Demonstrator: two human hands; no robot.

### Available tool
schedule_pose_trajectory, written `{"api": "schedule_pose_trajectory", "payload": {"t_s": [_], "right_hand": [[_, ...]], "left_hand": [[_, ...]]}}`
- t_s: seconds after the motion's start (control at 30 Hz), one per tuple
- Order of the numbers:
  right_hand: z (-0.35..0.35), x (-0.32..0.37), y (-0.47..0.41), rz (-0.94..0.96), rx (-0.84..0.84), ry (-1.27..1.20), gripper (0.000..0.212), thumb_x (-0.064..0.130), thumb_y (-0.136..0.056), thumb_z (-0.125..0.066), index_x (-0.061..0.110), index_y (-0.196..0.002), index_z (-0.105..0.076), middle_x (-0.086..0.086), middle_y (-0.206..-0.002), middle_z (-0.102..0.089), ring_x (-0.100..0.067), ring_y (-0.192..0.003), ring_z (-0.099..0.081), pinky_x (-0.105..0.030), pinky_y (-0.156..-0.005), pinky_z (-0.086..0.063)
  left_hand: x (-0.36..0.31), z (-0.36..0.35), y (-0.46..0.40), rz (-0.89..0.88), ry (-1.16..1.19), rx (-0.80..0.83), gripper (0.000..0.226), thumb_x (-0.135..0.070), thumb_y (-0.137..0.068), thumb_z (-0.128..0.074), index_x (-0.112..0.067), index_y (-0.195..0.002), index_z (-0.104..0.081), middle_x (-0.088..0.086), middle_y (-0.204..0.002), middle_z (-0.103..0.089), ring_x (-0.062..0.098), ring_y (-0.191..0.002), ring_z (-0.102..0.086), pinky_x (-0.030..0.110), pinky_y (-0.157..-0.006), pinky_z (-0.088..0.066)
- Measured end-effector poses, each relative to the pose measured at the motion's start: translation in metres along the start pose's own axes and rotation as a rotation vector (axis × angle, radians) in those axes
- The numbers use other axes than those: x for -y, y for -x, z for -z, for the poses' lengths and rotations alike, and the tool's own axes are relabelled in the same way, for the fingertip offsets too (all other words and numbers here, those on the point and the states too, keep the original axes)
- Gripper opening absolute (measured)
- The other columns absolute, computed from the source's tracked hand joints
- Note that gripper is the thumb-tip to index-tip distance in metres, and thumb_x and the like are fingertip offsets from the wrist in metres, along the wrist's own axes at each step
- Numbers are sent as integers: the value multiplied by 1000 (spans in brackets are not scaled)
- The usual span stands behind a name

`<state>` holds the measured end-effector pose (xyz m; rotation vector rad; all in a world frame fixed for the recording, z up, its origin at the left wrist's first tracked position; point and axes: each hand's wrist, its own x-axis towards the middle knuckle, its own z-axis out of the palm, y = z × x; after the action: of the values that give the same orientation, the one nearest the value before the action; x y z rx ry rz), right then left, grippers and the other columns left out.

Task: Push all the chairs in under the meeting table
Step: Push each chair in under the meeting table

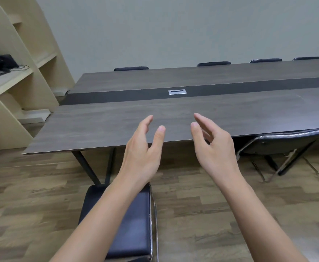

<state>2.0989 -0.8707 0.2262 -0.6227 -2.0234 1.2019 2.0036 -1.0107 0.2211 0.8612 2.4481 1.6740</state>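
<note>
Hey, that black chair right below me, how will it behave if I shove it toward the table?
The black chair has a thin chrome tube frame, so it probably feels light. It should slide on the smooth wood floor. Pushed high, it might tip.

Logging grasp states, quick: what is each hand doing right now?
Left hand: open, fingers relaxed, holding nothing, raised above the table edge.
Right hand: open, fingers loosely bent, holding nothing.

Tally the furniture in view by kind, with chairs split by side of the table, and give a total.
Meeting table: 1
Chairs on the near side: 2, one pulled out, one at the table edge
Chair backs on the far side: 4
Shelf unit: 1
Total: 8
</note>
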Motion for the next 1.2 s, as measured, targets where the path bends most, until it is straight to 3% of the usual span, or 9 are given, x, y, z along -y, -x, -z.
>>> {"api": "schedule_pose_trajectory", "payload": {"t_s": [0.73,0.93,1.03,1.2], "right_hand": [[-98,76,88,-1,21,42,40,39,-98,-53,26,-135,-59,13,-133,-61,-3,-125,-54,-33,-109,-42],[-120,82,141,-28,37,48,38,40,-96,-54,26,-131,-62,11,-104,-72,-16,-101,-65,-33,-96,-51],[-132,81,161,-46,64,52,38,39,-96,-54,25,-131,-62,26,-108,-63,-8,-107,-63,-33,-102,-47],[-157,86,180,-81,102,67,40,41,-96,-52,27,-133,-60,20,-121,-63,-5,-113,-59,-32,-104,-46]], "left_hand": [[51,136,50,37,39,-57,58,-58,-95,-47,-32,-148,-41,-17,-148,-46,-1,-136,-42,37,-116,-35],[72,175,94,94,56,-91,57,-53,-97,-50,-28,-147,-43,-14,-148,-48,0,-134,-45,34,-115,-35],[82,189,113,111,52,-95,55,-51,-98,-50,-27,-147,-44,-14,-146,-50,-1,-132,-46,32,-115,-36],[95,215,127,151,32,-94,54,-49,-99,-50,-25,-148,-44,-14,-147,-49,0,-133,-45,30,-115,-36]]}}
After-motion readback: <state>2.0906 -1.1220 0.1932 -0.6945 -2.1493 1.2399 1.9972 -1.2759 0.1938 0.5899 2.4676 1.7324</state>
